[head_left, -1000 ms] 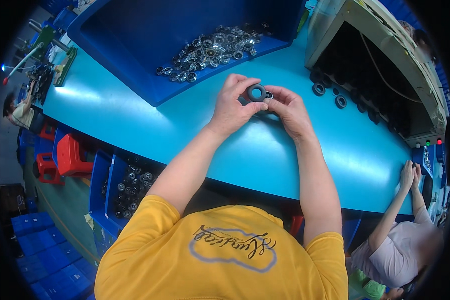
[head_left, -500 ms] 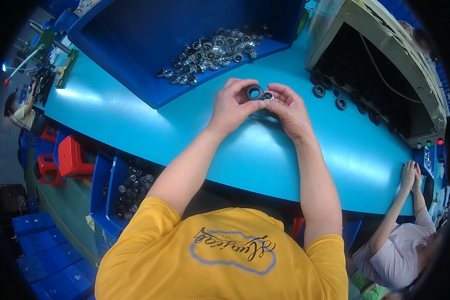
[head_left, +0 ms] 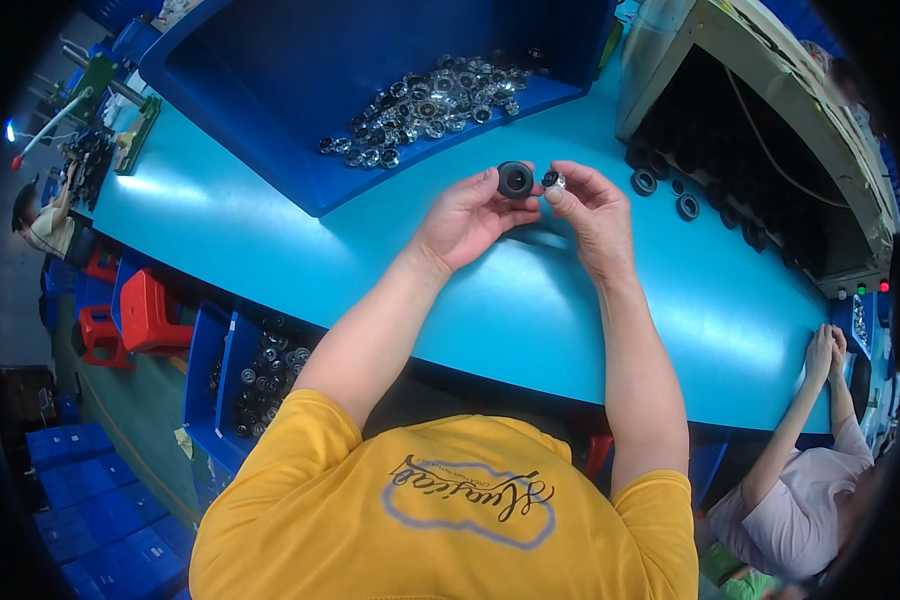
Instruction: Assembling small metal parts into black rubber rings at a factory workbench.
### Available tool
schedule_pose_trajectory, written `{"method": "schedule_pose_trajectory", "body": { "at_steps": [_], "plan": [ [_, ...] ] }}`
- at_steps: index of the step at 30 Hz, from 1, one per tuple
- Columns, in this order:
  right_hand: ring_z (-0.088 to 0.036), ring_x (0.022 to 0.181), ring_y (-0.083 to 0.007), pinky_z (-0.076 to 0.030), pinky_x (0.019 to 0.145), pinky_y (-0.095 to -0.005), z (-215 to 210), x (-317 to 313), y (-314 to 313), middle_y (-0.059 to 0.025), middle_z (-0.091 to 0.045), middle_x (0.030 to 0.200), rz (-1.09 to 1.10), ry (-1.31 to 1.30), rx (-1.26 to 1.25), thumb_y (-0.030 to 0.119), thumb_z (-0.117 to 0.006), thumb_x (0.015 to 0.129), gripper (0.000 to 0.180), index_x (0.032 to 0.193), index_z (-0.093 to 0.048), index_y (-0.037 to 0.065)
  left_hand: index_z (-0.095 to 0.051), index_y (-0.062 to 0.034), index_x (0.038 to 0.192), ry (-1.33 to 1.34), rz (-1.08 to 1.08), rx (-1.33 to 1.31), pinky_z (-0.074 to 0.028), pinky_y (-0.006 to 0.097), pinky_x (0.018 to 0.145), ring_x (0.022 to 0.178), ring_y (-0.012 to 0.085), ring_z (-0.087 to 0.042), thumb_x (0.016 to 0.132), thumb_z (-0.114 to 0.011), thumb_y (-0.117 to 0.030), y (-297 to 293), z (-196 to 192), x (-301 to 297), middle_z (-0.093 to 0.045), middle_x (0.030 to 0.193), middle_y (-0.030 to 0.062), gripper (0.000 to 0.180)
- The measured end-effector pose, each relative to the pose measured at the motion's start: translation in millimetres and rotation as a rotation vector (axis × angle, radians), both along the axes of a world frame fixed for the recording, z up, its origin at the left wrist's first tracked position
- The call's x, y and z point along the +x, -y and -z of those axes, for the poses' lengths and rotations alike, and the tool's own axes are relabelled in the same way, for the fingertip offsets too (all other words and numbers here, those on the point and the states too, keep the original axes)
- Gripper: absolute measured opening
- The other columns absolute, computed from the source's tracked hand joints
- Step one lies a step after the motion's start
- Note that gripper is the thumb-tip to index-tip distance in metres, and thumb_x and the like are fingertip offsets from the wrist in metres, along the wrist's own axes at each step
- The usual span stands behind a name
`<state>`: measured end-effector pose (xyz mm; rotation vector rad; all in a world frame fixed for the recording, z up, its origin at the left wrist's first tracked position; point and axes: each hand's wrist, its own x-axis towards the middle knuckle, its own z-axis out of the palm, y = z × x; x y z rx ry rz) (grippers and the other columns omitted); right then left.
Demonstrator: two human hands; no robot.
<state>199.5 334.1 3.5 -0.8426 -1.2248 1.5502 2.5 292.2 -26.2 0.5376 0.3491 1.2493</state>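
Observation:
Over the blue table my left hand grips a black rubber ring, thick like a small tyre, with its round face toward me. Close beside it, my right hand pinches a small shiny wheel hub, silver and dark, between thumb and fingers. Ring and hub are near each other, with a narrow gap between them. Beyond my hands, a pile of similar shiny hubs lies in a large blue bin tipped toward me.
Black rings lie before the open pale metal box at right. Below the blue table's left edge stand a crate of hubs and red stools. A co-worker's hands rest at far right.
The ring has turned in my left hand, its opening now looking darker, and that hand's fingers now lie beneath it. My right hand has moved slightly right with the hub lifted a little.

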Motion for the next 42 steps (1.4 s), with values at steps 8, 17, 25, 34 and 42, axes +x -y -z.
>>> {"method": "schedule_pose_trajectory", "body": {
  "at_steps": [8, 17, 25, 34, 42],
  "plan": [
    [-0.068, 0.087, -0.0116, -0.057, 0.081, -0.0262, -1.1, 0.2, 0.9, -0.0076, -0.072, 0.1, -0.005, -0.041, 0.014, 0.004, -0.082, 0.084, 0.039, 0.119, -0.069, -0.002, -0.052, 0.0038, 0.138, 0.025, 0.0, -0.016, -0.049, 0.046, 0.105, 0.107, 0.0265, -0.064, 0.107, -0.05, -0.032, 0.7, 0.5, -0.5, -0.064, 0.124, 0.0184, 0.047],
    [-0.07, 0.09, -0.0145, -0.059, 0.08, -0.0271, -5.9, -2.2, 1.8, -0.0064, -0.069, 0.099, 0.063, -0.064, 0.016, 0.002, -0.083, 0.082, 0.032, 0.111, -0.069, -0.001, -0.051, 0.0031, 0.14, 0.007, -0.006, -0.009, -0.048, 0.044, 0.104, 0.109, 0.0242, -0.063, 0.107, -0.05, -0.029, 0.0, -0.4, -0.6, -0.064, 0.125, 0.0176, 0.046],
    [-0.071, 0.079, -0.017, -0.061, 0.071, -0.0291, -13.5, -14.8, 18.9, -0.0074, -0.068, 0.097, 0.188, 0.485, 0.66, 0.001, -0.083, 0.075, 0.031, 0.104, -0.074, 0.005, -0.051, 0.0024, 0.14, -0.275, -0.104, 0.048, -0.048, 0.042, 0.105, 0.117, 0.0222, -0.061, 0.107, -0.051, -0.022, 4.5, -9.1, 12.9, -0.063, 0.127, 0.0111, 0.041],
    [-0.07, 0.075, -0.0174, -0.06, 0.068, -0.0288, -10.0, -19.1, 22.2, -0.0074, -0.066, 0.093, 0.266, 0.537, 0.64, 0.002, -0.083, 0.075, 0.028, 0.101, -0.074, 0.005, -0.052, 0.0018, 0.142, -0.415, -0.176, 0.079, -0.049, 0.042, 0.105, 0.12, 0.0217, -0.061, 0.108, -0.051, -0.02, 5.9, -5.0, 19.6, -0.062, 0.13, 0.0105, 0.04],
    [-0.069, 0.077, -0.018, -0.06, 0.067, -0.031, -1.3, -20.3, 23.1, -0.0064, -0.064, 0.09, 0.286, 0.612, 0.672, -0.001, -0.082, 0.074, 0.029, 0.1, -0.073, 0.006, -0.053, 0.0027, 0.137, -0.573, -0.174, 0.107, -0.052, 0.035, 0.1, 0.113, 0.0181, -0.063, 0.106, -0.056, -0.021, 4.2, -2.7, 24.2, -0.065, 0.119, 0.0085, 0.039]
  ]
}}
